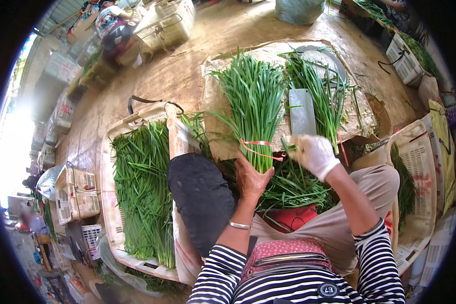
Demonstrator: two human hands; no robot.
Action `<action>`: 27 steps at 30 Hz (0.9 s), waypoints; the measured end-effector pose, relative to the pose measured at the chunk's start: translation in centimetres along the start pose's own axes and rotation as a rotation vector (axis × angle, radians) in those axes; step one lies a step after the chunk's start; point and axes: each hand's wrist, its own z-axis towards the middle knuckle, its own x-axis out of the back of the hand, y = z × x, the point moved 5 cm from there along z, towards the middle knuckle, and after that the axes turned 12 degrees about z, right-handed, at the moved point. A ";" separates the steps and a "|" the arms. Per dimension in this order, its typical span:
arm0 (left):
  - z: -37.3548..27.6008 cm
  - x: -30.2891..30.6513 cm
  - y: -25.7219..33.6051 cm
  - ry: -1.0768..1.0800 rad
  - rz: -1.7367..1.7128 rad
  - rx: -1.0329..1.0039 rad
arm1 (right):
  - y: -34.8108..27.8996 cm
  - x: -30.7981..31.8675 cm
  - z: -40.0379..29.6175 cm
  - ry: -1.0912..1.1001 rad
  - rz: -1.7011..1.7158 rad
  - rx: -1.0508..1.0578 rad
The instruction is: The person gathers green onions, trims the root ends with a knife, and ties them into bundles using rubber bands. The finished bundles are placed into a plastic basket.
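Note:
My bare left hand (250,176) grips the lower stems of a large bundle of green garlic chives (252,98), which lies on a worn board (220,133). A red plastic tie (257,143) goes around the stems just above that hand. To the right, my right hand (313,155), in a white glove, is slightly blurred, with its fingers beside the tie's loose end; whether it pinches the tie is unclear. A cleaver's wide metal blade (303,114) lies beyond it, its handle hidden. A second, looser bunch of chives (323,95) rests at the cleaver's right.
A plastic crate (110,212) full of chives stands at my left, another crate (421,171) at my right. Loose leaves (296,186) lie between my legs. A grey disc (321,60) is on the board's far side. People sit farther off at upper left and upper right.

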 end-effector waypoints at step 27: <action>-2.2 2.0 2.9 0.001 0.346 -0.127 | 1.4 -2.7 -2.9 -0.156 0.352 0.011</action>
